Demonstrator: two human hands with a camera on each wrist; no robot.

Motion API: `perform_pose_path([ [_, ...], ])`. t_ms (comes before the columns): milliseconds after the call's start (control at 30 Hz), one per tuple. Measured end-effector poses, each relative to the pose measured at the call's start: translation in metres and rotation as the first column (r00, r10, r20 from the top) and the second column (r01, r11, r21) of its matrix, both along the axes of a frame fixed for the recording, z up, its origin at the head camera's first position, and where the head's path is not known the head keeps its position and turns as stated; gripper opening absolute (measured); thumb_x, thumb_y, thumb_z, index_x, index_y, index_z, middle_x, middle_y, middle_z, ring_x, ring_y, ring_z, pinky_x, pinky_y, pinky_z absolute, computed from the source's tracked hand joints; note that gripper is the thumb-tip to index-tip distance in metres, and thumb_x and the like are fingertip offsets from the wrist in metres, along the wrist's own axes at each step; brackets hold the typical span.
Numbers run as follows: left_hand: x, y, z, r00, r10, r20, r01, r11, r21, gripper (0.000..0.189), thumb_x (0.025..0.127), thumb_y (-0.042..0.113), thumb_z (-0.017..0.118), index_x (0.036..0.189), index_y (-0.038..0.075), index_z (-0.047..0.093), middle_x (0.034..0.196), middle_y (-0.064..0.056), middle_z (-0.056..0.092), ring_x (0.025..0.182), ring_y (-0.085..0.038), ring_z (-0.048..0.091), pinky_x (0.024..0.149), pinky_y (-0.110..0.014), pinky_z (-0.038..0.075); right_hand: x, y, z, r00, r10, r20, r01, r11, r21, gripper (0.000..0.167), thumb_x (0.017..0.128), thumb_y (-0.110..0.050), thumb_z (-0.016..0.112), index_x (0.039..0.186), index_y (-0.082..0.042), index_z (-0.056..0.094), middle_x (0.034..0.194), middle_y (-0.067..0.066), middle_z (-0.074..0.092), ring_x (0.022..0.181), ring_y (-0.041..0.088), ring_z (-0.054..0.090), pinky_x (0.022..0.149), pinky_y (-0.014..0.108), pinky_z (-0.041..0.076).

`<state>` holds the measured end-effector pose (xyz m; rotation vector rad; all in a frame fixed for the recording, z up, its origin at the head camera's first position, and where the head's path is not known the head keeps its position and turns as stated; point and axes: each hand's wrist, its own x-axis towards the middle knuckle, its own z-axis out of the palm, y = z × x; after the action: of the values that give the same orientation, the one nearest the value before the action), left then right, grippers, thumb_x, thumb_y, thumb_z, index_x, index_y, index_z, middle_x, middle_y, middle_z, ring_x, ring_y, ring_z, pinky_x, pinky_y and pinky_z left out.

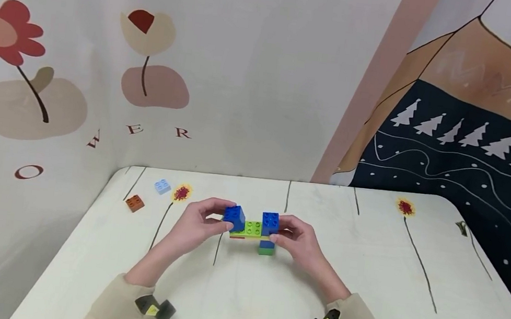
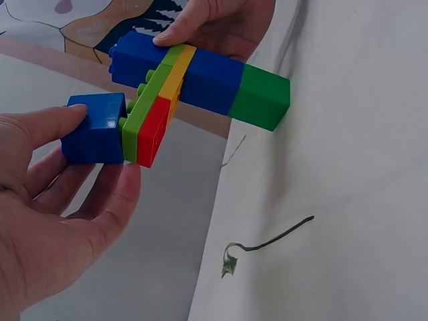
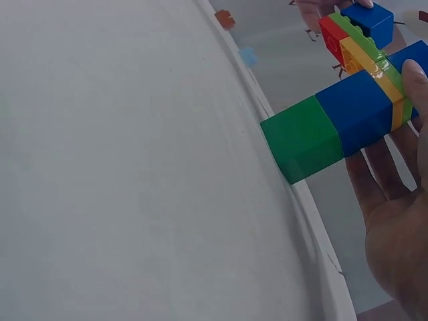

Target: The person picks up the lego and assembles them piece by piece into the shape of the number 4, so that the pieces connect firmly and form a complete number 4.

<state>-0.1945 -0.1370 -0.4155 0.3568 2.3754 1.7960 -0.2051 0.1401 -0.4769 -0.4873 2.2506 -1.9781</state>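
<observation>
My left hand (image 1: pixel 196 226) pinches a blue brick (image 1: pixel 233 218) between thumb and fingers at the left end of a lime-green strip (image 1: pixel 253 228). In the left wrist view the brick sits slightly askew against the strip's studs; whether it is fully seated I cannot tell. My right hand (image 1: pixel 301 242) grips the other end of the build, around the upper right blue brick (image 1: pixel 270 223). Beneath the strip are a red piece (image 2: pixel 153 130) and a yellow piece (image 2: pixel 175 77). Below the right end, another blue brick (image 2: pixel 212 79) and a green brick (image 2: pixel 261 97) form a leg.
On the white tablecloth (image 1: pixel 239 300), an orange-brown brick (image 1: pixel 135 203) and a light blue brick (image 1: pixel 162 186) lie at the far left. Flowers are printed on the cloth. A patterned curtain (image 1: pixel 255 75) hangs behind the table's back edge.
</observation>
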Motion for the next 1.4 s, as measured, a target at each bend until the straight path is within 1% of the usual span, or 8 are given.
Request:
perform_pose_path([
  [300, -0.0002, 0.0022, 0.0011, 1.0, 0.0, -0.016, 0.0, 1.0, -0.029, 0.04, 0.092, 0.003, 0.076, 0.131, 0.005, 0.067, 0.127, -0.014, 0.066, 0.114, -0.032, 0.062, 0.091, -0.029, 0.057, -0.0013, 0.0022, 0.0018, 1.0, 0.004, -0.01, -0.004, 1.0, 0.006, 0.037, 0.092, -0.007, 0.077, 0.126, 0.004, 0.065, 0.12, 0.019, 0.068, 0.107, 0.03, 0.067, 0.094, 0.026, 0.054],
  [500, -0.0004, 0.0025, 0.0015, 1.0, -0.002, -0.017, 0.001, 0.999, -0.034, 0.04, 0.092, 0.002, 0.076, 0.131, 0.005, 0.068, 0.126, -0.014, 0.066, 0.114, -0.032, 0.062, 0.092, -0.029, 0.056, -0.0018, 0.0015, 0.0015, 1.0, 0.007, -0.01, -0.007, 1.0, 0.005, 0.037, 0.092, -0.005, 0.077, 0.126, 0.004, 0.065, 0.12, 0.02, 0.068, 0.106, 0.029, 0.067, 0.093, 0.026, 0.055],
  [633, 0.0003, 0.001, 0.003, 1.0, -0.014, -0.026, 0.014, 0.999, -0.036, 0.04, 0.092, 0.001, 0.076, 0.131, 0.004, 0.067, 0.126, -0.015, 0.065, 0.114, -0.033, 0.063, 0.092, -0.029, 0.057, -0.0026, 0.001, 0.0019, 1.0, 0.01, -0.013, -0.01, 1.0, -0.001, 0.036, 0.092, -0.005, 0.077, 0.125, 0.004, 0.066, 0.119, 0.019, 0.069, 0.106, 0.03, 0.067, 0.093, 0.026, 0.055],
  [800, 0.0025, -0.0013, 0.0049, 0.999, -0.036, -0.017, 0.035, 0.999, -0.041, 0.04, 0.091, 0.0, 0.076, 0.13, 0.004, 0.068, 0.125, -0.016, 0.065, 0.11, -0.033, 0.066, 0.089, -0.03, 0.058, -0.0024, 0.0013, 0.0019, 1.0, 0.012, -0.012, -0.012, 1.0, -0.003, 0.037, 0.091, -0.005, 0.077, 0.125, 0.005, 0.066, 0.119, 0.019, 0.069, 0.106, 0.031, 0.067, 0.093, 0.026, 0.055],
  [933, 0.004, -0.0015, 0.005, 0.999, -0.034, -0.011, 0.034, 0.998, -0.047, 0.04, 0.091, 0.0, 0.076, 0.13, 0.005, 0.068, 0.126, -0.016, 0.065, 0.11, -0.034, 0.066, 0.089, -0.029, 0.058, -0.0018, 0.0013, 0.0016, 1.0, 0.009, -0.005, -0.009, 1.0, 0.002, 0.037, 0.091, -0.005, 0.077, 0.125, 0.004, 0.066, 0.119, 0.018, 0.069, 0.106, 0.03, 0.067, 0.093, 0.026, 0.055],
  [1200, 0.0051, -0.0025, 0.0019, 1.0, -0.028, 0.008, 0.028, 1.0, 0.002, 0.04, 0.091, -0.003, 0.075, 0.13, 0.002, 0.066, 0.129, -0.018, 0.063, 0.114, -0.037, 0.064, 0.092, -0.031, 0.057, -0.0008, 0.0009, 0.0015, 1.0, 0.009, -0.001, -0.009, 1.0, 0.006, 0.037, 0.092, -0.006, 0.077, 0.126, 0.004, 0.066, 0.12, 0.019, 0.068, 0.107, 0.03, 0.067, 0.094, 0.027, 0.054],
  [1400, 0.0034, -0.0033, 0.0007, 0.999, -0.035, -0.006, 0.035, 0.999, -0.008, 0.04, 0.091, -0.001, 0.075, 0.13, 0.003, 0.067, 0.128, -0.017, 0.064, 0.115, -0.038, 0.063, 0.092, -0.03, 0.056, -0.0002, 0.0006, 0.0017, 1.0, -0.001, 0.006, 0.001, 1.0, 0.009, 0.038, 0.092, -0.005, 0.077, 0.126, 0.003, 0.065, 0.12, 0.019, 0.068, 0.108, 0.03, 0.067, 0.094, 0.027, 0.054],
])
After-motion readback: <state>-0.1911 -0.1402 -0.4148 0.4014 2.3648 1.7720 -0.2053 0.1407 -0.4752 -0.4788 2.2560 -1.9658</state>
